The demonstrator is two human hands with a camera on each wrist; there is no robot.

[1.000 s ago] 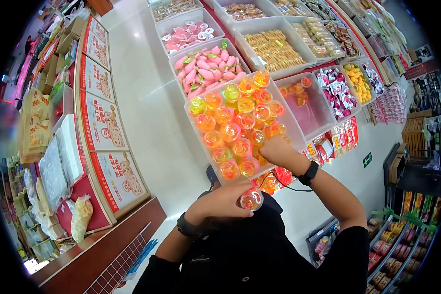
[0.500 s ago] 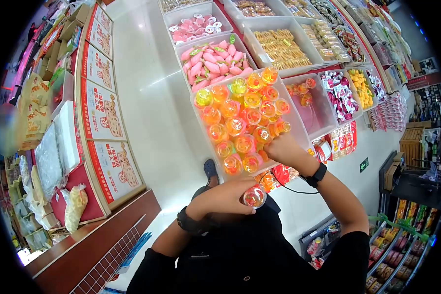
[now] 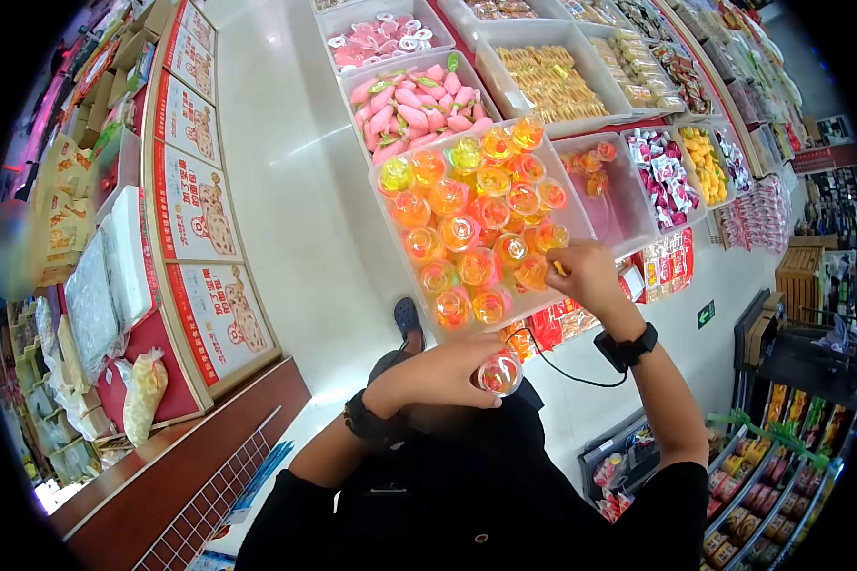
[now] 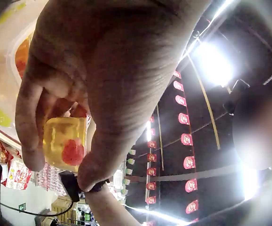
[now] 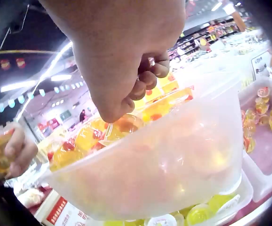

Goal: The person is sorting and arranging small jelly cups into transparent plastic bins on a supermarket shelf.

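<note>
The left hand (image 3: 435, 378) pinches one jelly cup (image 3: 498, 373) between thumb and fingers, just below the near rim of the clear tub (image 3: 388, 224), which is full of such cups. The right hand (image 3: 588, 274) curls over that rim beside an orange cup (image 3: 533, 273); whether it grips anything cannot be determined.

jelly cup (image 4: 65, 146) top hidden by left hand (image 4: 112, 70) fingers, that hand cut off at top edge, right hand (image 3: 588, 274) grip inside bin (image 5: 183, 160) unclear, poster (image 3: 195, 195) text too small
</note>
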